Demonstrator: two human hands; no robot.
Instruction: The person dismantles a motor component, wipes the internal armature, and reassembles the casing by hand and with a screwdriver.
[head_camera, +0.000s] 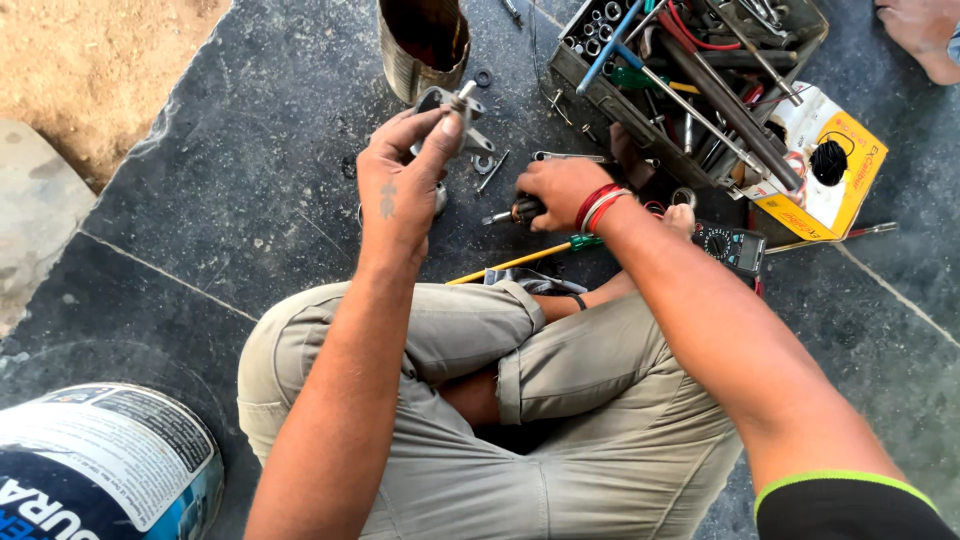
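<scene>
1. At the lower left of the frame, a white and blue paint bucket (100, 465) is lying on the dark stone floor (250, 170).
2. In the lower middle, the person is sitting cross-legged in grey trousers (560, 400).
3. Just beyond the knees, a thin yellow rod (500, 268) is lying on the floor, and a black multimeter (732, 246) is resting at the right of it.
4. The left hand (398, 190), in the upper middle, is pinching a small grey metal part (452, 115) between thumb and fingers and is holding it above the floor, in front of the tin.
5. The right hand (560, 190), at the middle of the frame, is closing around the dark handle of a screwdriver (515, 211) low near the floor; red bands are sitting on its wrist.
6. Between the two hands, some washers and a bolt (490, 170) are lying on the floor.
7. At the top middle, a rusty tin can (422, 45) is standing upright.
8. At the upper right, an open metal toolbox (690, 85) is holding many sockets and wrenches, with a yellow cardboard box (825, 170) touching it.
</scene>
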